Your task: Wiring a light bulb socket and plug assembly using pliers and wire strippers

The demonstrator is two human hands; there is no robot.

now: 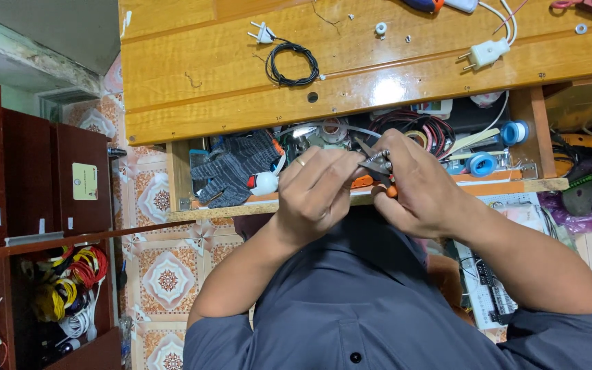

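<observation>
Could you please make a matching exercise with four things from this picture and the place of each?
Things:
1. black cable coil
2. pliers
3. white plug
4. coloured wire coils

Places:
A. low shelf at far left
B. between the left hand and right hand
C. wooden tabletop, near its middle
D. wooden tabletop, toward the right

Pairs: 1-C, 2-B, 3-D, 4-A
</observation>
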